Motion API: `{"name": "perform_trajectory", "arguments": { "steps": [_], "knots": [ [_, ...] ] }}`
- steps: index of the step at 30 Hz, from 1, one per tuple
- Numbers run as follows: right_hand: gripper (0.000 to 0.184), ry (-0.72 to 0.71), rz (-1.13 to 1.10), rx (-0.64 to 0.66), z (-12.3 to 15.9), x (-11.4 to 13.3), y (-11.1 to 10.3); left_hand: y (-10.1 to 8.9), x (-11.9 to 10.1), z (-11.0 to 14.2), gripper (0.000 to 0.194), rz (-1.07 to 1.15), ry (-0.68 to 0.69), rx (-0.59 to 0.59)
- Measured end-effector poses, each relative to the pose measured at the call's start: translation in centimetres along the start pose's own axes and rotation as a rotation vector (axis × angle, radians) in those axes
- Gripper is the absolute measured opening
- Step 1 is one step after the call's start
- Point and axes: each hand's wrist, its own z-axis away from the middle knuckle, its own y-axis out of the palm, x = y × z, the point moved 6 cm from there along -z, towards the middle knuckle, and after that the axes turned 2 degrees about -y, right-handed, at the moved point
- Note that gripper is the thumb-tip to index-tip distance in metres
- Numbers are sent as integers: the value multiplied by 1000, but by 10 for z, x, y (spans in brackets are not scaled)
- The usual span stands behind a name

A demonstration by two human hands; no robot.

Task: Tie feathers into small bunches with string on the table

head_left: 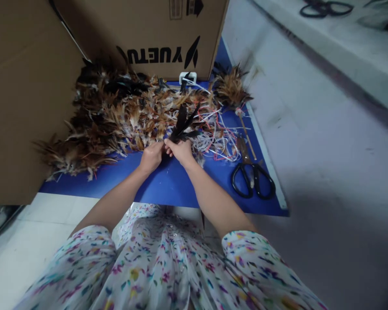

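Both hands meet over the front of a blue table. My right hand is closed on a small bunch of black feathers, whose tips fan upward and to the right. Close against it, my left hand is closed too, its fingertips at the base of the bunch; what they pinch is hidden. Just behind the hands spreads a large heap of brown and black feathers. A tangle of white and pink string lies right of my right hand.
Black-handled scissors lie at the table's right. Behind them are a thin stick and a brown feather bundle. Cardboard boxes stand at the back and left. More scissors rest on a ledge along the right wall.
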Motion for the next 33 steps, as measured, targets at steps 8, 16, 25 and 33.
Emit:
{"name": "perform_trajectory", "arguments": {
  "steps": [8,16,25,33],
  "knots": [
    [29,20,-29,24,7,5,0,-6,-2,-1,29,165,9,-49],
    [17,-162,72,132,0,10,-7,-10,34,-1,30,647,-431,-157],
    [16,-513,886,45,8,21,-11,-29,67,-27,39,1049,-541,-407],
    [14,-511,1079,63,2,15,-1,-20,82,-22,41,1147,-591,-440]
  ]
}}
